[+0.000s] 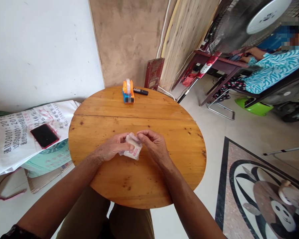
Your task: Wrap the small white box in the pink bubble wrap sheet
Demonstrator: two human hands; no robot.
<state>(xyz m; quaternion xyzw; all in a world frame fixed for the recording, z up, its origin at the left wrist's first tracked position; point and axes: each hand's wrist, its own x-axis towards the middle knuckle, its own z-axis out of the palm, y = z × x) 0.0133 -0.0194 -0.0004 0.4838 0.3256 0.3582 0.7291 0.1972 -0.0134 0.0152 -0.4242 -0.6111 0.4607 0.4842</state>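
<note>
A small pale packet [131, 152] in clear plastic wrap, with a red printed label, is held just above the round wooden table [139, 179]. My left hand [114, 146] grips it from the left, thumb lying across its face and fingers behind. At the upper right of the packet, my right hand [153, 143] pinches the crinkled edge of the plastic wrap between thumb and forefinger. What the packet contains cannot be made out through the wrap.
An orange and blue tape dispenser [128, 91] and a black marker-like object [141, 91] stand at the table's far edge. A phone [45, 135] lies on white sacks at left. At right are a standing fan [239, 30] and a seated person [276, 71].
</note>
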